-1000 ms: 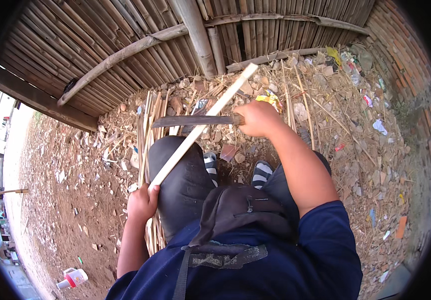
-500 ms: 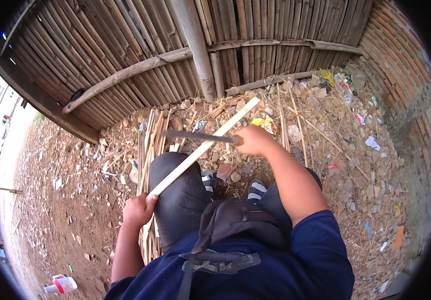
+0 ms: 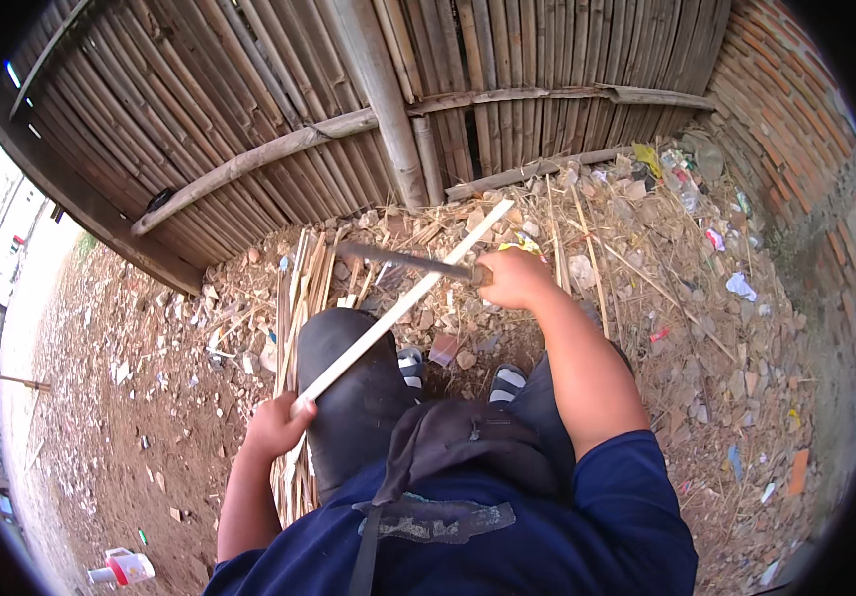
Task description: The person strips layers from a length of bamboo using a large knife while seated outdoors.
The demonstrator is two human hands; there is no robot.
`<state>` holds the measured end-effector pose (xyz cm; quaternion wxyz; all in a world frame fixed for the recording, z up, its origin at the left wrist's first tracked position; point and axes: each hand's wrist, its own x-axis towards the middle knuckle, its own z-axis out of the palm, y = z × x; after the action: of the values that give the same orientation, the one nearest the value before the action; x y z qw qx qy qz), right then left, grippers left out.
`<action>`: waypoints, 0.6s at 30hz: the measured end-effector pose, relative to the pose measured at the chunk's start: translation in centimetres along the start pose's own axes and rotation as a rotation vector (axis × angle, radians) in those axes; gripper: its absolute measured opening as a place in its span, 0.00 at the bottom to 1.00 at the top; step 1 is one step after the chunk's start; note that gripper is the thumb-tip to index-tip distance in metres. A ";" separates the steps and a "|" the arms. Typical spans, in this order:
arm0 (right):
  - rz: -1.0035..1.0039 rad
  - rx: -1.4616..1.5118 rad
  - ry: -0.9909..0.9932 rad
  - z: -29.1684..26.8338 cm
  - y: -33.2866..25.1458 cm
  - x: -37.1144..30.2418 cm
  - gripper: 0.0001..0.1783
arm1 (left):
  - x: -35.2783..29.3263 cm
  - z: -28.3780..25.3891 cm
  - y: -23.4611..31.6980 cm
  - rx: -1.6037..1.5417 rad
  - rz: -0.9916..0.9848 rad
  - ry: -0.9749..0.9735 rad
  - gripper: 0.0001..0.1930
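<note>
My left hand [image 3: 277, 425] is closed round the near end of a long pale strip of split bamboo [image 3: 378, 328], which slants up and away to the right across my left thigh. In my right hand [image 3: 515, 278] is the wooden handle of a machete [image 3: 403, 260]. Its dark blade points left and lies across the strip, beyond my knee. Whether the edge bites into the strip I cannot tell. Beside my left leg lies a bundle of similar pale strips [image 3: 294, 298], partly hidden under my arm and thigh.
A bamboo slat wall [image 3: 249, 109] with a round post [image 3: 383, 99] stands ahead. To the right rises a brick wall [image 3: 795, 109]. Stones, straw and litter cover the ground. A red-and-white plastic container [image 3: 128, 567] lies at the lower left. A black waist bag [image 3: 477, 437] rests on my lap.
The machete's blade has tilted, its handle end slightly lower and further right. The far end of the strip has shifted slightly left and nearer; my left hand has dropped a little.
</note>
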<state>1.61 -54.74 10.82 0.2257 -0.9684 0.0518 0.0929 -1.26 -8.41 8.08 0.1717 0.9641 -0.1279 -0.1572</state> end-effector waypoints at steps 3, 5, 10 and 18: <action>0.188 0.113 -0.026 -0.1 3.0 0.8 0.14 | -0.2 -1.1 2.1 0.005 -0.029 -0.113 0.34; 0.293 0.220 0.016 -0.2 4.1 1.5 0.13 | -0.2 -1.8 3.0 0.021 -0.052 -0.153 0.30; 0.087 0.200 -0.123 0.2 0.0 0.9 0.14 | 0.4 0.5 -0.7 -0.095 -0.032 -0.099 0.21; 0.097 0.296 -0.195 5.2 7.6 4.9 0.21 | 0.1 0.2 1.0 -0.006 0.020 -0.046 0.29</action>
<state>4.52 -59.47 1.94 0.3651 -0.9073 0.0896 0.1884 -1.46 -9.40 8.22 0.1730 0.9584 -0.1408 -0.1780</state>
